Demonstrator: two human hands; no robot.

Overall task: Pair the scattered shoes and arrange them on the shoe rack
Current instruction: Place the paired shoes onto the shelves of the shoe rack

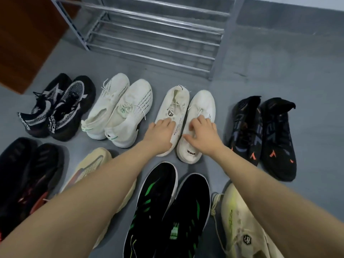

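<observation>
Each hand's grip lies on one white shoe, left hand (161, 134) on the left shoe (172, 116), right hand (203, 134) on the right shoe (198, 125), grasp unclear, floor-bound before the empty rack (154, 32); soft uppers could slip when lifted.

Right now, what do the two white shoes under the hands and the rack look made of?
White shoes: soft knit fabric uppers, matte, going by the fine weave and slack collars; thick pale soles look like foam or rubber. Shoe rack: metal tubes, likely chromed or polished steel, given bright streak reflections; the grey side frame looks painted.
</observation>
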